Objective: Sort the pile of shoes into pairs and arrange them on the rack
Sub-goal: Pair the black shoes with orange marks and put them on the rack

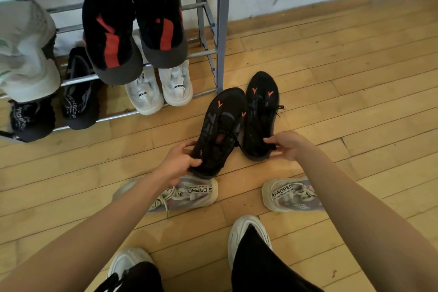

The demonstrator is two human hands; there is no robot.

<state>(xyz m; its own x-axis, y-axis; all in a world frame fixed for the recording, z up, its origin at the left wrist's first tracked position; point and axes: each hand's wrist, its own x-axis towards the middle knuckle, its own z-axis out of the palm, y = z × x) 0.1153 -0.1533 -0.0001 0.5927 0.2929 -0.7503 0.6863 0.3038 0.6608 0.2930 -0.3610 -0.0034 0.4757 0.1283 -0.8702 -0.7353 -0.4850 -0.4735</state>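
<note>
Two black knit sneakers with orange marks lie side by side on the wooden floor, toes pointing away from me. My left hand grips the heel of the left black sneaker. My right hand pinches the heel of the right black sneaker. Two grey-lilac sneakers lie on their sides nearer to me, one partly under my left forearm, the other partly under my right forearm. The grey metal shoe rack stands at the upper left.
The rack holds a black and red pair, a white pair on the bottom shelf, two black shoes at the lower left, and pale shoes above. My own feet in white shoes stand at the bottom. A white wall runs behind.
</note>
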